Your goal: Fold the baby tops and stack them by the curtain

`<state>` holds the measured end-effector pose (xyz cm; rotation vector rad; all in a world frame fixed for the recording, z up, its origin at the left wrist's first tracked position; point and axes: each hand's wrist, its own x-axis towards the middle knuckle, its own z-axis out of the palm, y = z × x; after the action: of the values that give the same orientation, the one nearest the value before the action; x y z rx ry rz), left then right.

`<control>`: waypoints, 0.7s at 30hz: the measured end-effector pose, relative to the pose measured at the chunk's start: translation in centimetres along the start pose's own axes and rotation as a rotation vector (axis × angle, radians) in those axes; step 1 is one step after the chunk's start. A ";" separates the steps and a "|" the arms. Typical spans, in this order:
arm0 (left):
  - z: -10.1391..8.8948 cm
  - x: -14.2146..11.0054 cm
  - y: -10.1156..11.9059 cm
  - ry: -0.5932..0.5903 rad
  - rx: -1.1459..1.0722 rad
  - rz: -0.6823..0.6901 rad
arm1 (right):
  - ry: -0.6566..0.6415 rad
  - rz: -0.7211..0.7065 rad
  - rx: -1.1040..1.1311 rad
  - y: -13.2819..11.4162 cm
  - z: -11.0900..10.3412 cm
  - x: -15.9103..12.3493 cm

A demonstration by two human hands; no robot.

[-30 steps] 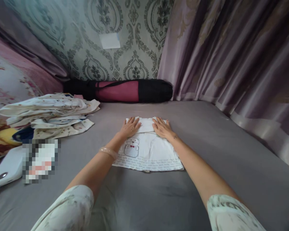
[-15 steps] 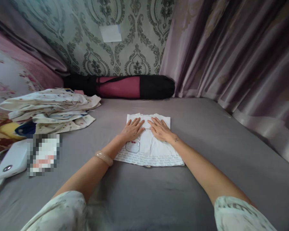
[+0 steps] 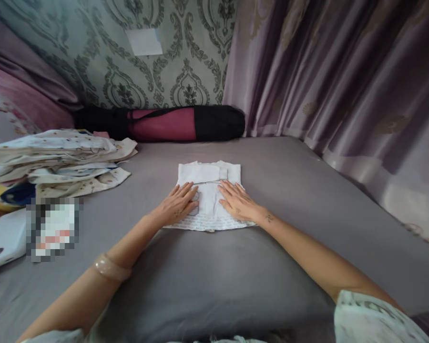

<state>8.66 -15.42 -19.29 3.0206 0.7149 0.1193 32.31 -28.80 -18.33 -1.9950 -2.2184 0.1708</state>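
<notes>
A small white shirt (image 3: 209, 200) lies flat on the grey bedsheet in front of me, its sleeves folded across the upper part. Rows of small print run along its lower hem, and a line drawing shows partly beside my left fingers. My left hand (image 3: 178, 204) rests flat on the shirt's left side, fingers stretched out. On the right side of the cloth, my right hand (image 3: 239, 202) also lies palm down with its fingers spread. Neither hand grips the fabric.
Several garments are piled (image 3: 57, 162) at the left. Nearer me lie a white device with a cable (image 3: 7, 238) and a blurred-out item (image 3: 55, 228). A long black and red bag (image 3: 160, 125) lies against the wall; a curtain (image 3: 289, 71) hangs at right.
Both hands have slid down the shirt toward me, uncovering the folded sleeves at the top. The view has shifted, so the surroundings sit farther left.
</notes>
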 end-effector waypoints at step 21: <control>-0.8 -4.9 0.6 -0.057 -0.009 -0.035 | -0.063 -0.028 0.046 -1.5 -1.1 -4.8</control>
<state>4.49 -18.13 -18.78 2.9882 0.7599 0.0350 31.51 -33.79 -17.14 -1.9605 -2.2576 0.2824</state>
